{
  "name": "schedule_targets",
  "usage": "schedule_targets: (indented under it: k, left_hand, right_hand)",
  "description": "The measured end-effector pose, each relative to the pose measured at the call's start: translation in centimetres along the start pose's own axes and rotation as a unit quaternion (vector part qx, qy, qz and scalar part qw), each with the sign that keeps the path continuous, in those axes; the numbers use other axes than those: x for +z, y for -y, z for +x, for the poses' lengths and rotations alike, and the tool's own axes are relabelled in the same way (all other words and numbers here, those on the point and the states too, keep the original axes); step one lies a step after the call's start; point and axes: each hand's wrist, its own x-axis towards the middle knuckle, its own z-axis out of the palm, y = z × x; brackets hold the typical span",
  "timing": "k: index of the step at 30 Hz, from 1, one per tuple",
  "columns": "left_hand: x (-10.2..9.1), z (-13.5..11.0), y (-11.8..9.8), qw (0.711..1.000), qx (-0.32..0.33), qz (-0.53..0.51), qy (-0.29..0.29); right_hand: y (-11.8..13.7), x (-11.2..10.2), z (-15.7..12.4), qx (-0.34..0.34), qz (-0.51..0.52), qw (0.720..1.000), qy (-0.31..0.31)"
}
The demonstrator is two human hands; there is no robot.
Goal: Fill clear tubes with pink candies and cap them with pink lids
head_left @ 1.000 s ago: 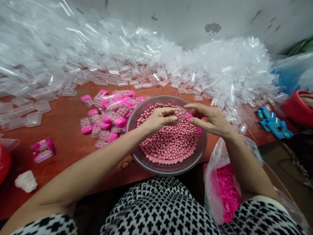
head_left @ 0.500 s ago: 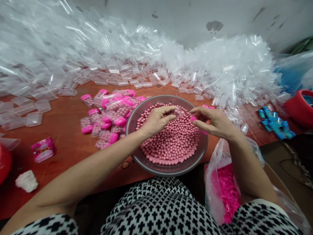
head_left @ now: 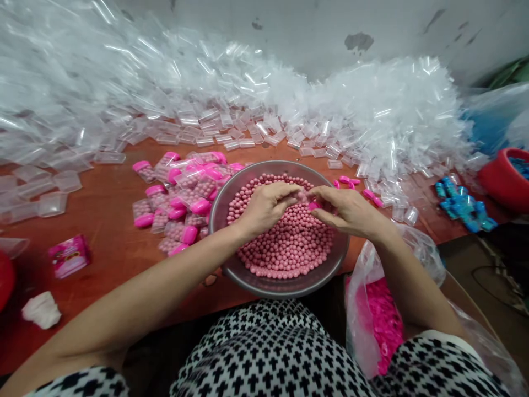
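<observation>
Over the near round metal bowl of pink candy balls, my left hand pinches a small clear plastic container (mostly hidden by fingers). My right hand pinches a pink cap against its mouth. I judge this the capping step; the next move calls for a square, firm press.

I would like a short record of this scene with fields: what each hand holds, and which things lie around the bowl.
Left hand: above the bowl, fingers closed on a small clear container
Right hand: pinches a pink cap at the container's end
Bowl: metal, holds pink balls
Left of bowl: filled containers with pink caps, lying on the table
Behind bowl: heap of empty containers
Lower right: bag of caps, pink
</observation>
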Motion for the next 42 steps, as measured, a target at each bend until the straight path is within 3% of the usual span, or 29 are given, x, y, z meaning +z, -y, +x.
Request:
schedule_targets:
  k: [3, 8, 11, 16, 22, 28, 36, 39, 42]
  left_hand:
    - [-0.1, 0.1, 0.0, 1.000, -0.008, 0.005, 0.000]
    - [0.0, 0.2, 0.4, 0.998, -0.032, -0.058, 0.011]
    - [0.2, 0.1, 0.6, 0.991, -0.049, -0.122, 0.033]
    - [0.4, 0.0, 0.4, 0.983, -0.057, -0.171, 0.035]
    - [0.5, -0.3, 0.0, 0.976, -0.058, -0.210, 0.009]
    - [0.2, -0.6, -0.6, 0.997, 0.049, -0.060, -0.003]
    - [0.1, -0.9, -0.7, 0.975, 0.199, 0.097, -0.016]
    - [0.0, -1.1, -0.5, 0.971, 0.209, 0.115, -0.010]
    - [0.1, -1.1, -0.3, 0.978, 0.180, 0.105, 0.018]
  right_hand:
    - [-0.3, -0.3, -0.6, 0.021, 0.032, 0.999, -0.030]
    - [-0.6, 0.9, -0.5, 0.028, 0.126, 0.972, -0.198]
    - [-0.4, 2.2, 0.2, -0.006, 0.123, 0.960, -0.252]
    - [-0.3, 3.5, 0.7, -0.035, 0.127, 0.955, -0.266]
    - [-0.3, 3.1, 0.6, -0.043, 0.166, 0.952, -0.254]
    - [0.8, 3.2, 0.2, -0.096, 0.051, 0.957, -0.269]
    - [1.5, 4.0, -0.8, -0.095, 0.037, 0.951, -0.293]
    - [1.4, 4.2, -0.9, -0.107, 0.021, 0.953, -0.283]
    - [0.9, 4.3, -0.6, -0.135, 0.018, 0.959, -0.248]
